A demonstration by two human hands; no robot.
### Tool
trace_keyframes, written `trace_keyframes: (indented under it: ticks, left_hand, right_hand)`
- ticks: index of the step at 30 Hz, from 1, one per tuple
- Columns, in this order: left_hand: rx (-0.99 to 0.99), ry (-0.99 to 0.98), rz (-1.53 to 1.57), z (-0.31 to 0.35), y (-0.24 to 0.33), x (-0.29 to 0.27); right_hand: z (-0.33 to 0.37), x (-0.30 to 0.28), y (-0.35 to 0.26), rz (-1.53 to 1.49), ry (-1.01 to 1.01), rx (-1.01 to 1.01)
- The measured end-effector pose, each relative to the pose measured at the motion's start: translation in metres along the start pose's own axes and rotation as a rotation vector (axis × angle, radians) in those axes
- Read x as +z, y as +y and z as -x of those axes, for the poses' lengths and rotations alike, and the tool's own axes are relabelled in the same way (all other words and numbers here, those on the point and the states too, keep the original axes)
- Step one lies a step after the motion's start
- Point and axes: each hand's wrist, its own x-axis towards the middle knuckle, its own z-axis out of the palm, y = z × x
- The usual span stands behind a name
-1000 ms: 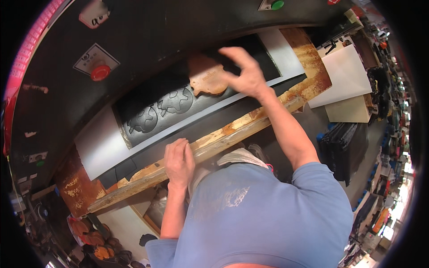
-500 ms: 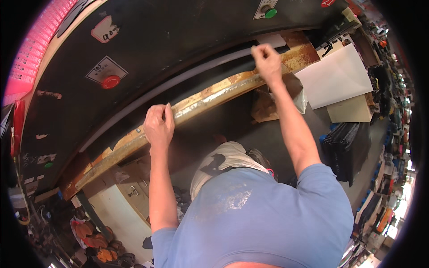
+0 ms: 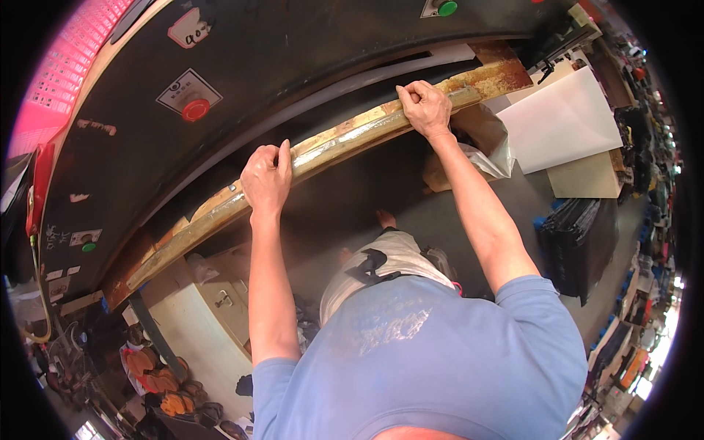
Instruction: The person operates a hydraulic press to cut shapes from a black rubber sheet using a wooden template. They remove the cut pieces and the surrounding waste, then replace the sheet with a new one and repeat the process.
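A long wooden ledge (image 3: 359, 138) with a shiny taped front edge runs across the dark machine front, rising to the right. On its left half rests my left hand (image 3: 266, 176), fingers curled and thumb pointing up. My right hand (image 3: 427, 108) lies further along the ledge to the right, with fingers bent and pressed together. Whatever either hand may hold is hidden or too small to make out. Behind the hands a dark slot and a pale strip (image 3: 308, 103) run along the machine.
A red button (image 3: 196, 110) and a green button (image 3: 446, 8) sit on the machine panel. White sheets (image 3: 561, 121) lie at the right, above a stack of black folded material (image 3: 579, 238). A plastic bag (image 3: 491, 150) hangs below the ledge. A pink basket (image 3: 62, 81) stands far left.
My right hand has come down from above the ledge onto it, slightly left. My left hand stays on the ledge, a little higher in view. The view has shifted slightly.
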Motion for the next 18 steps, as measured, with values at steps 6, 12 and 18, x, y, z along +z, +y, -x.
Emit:
trace_keyframes:
  ticks: [6, 12, 18]
  left_hand:
    - [0.052, 0.037, -0.01, 0.018, -0.001, 0.004]
    - [0.044, 0.013, -0.009, 0.05, 0.011, 0.001]
    - [-0.102, -0.158, 0.231, 0.052, 0.052, -0.016]
  right_hand:
    - [0.004, -0.003, 0.008, -0.106, -0.063, -0.054]
    - [0.027, -0.023, 0.008, -0.33, -0.169, 0.256]
    - [0.024, -0.015, -0.034, -0.378, -0.148, -0.142]
